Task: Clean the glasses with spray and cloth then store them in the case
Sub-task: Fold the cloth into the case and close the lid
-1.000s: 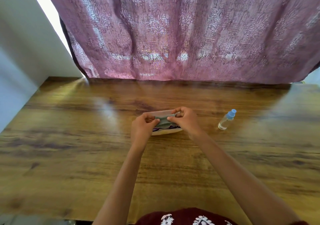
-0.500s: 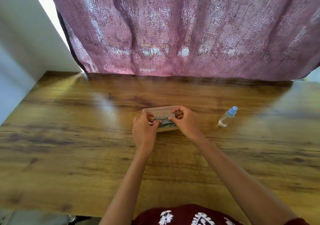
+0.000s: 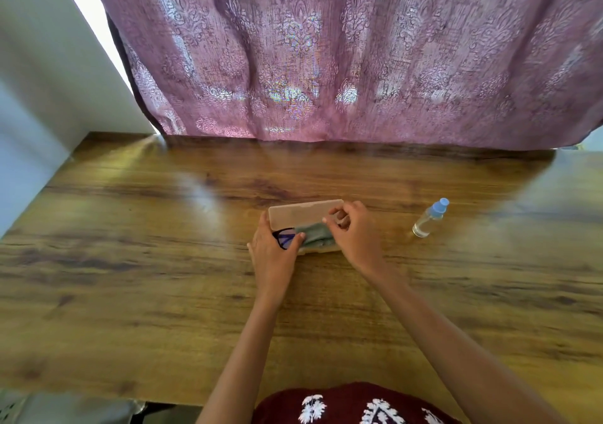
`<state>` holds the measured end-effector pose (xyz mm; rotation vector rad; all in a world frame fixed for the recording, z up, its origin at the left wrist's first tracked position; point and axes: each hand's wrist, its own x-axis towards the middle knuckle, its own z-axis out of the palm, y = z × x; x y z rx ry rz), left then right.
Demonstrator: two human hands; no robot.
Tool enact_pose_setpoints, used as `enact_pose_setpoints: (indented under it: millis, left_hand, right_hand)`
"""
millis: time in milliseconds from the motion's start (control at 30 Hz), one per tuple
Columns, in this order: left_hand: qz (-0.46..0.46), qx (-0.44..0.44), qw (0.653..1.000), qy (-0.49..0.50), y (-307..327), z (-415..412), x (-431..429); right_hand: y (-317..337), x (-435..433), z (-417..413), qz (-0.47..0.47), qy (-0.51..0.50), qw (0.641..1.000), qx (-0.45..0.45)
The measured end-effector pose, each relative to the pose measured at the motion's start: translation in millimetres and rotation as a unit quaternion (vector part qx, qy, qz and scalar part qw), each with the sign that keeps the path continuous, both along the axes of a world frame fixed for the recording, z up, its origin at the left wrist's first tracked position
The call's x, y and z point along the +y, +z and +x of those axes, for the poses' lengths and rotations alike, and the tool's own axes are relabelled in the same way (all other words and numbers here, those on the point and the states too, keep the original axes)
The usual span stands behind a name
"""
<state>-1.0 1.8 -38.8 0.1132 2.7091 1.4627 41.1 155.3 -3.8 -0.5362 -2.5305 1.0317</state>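
A beige glasses case (image 3: 303,212) lies open in the middle of the wooden table, its lid standing up at the back. Dark-framed glasses (image 3: 283,236) rest inside, one lens showing at the left end. A grey-green cloth (image 3: 316,234) lies over the rest of them. My left hand (image 3: 273,254) wraps the case's left end, thumb pressing on the cloth's edge. My right hand (image 3: 354,237) pinches the right end of the lid and hides that end of the case. A clear spray bottle with a blue cap (image 3: 430,217) lies tilted to the right, untouched.
The wooden table (image 3: 163,260) runs wide on both sides. A mauve patterned curtain (image 3: 326,64) hangs along its far edge. A white wall (image 3: 49,81) stands at the left. My dark red patterned clothing shows at the bottom edge.
Both hands held the cloth above the case before. Now the cloth lies in the case on the glasses, my left hand is at the case's left end and my right is on the lid.
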Motion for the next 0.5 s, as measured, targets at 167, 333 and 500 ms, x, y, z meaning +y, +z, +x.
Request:
enact_pose_setpoints:
  millis: [167,333,500]
  left_hand:
    - [0.014,0.009,1.0,0.001,0,1,0]
    - [0.034,0.014,0.999,-0.012,-2,-1,-2]
    - [0.019,-0.016,0.995,-0.094,4,-7,-15]
  right_hand:
    - [10,13,-6,0.142,0.029,0.988,0.045]
    - [13,29,-21,0.014,0.114,0.991,-0.069]
    - [13,35,-23,-0.045,0.098,0.993,-0.056]
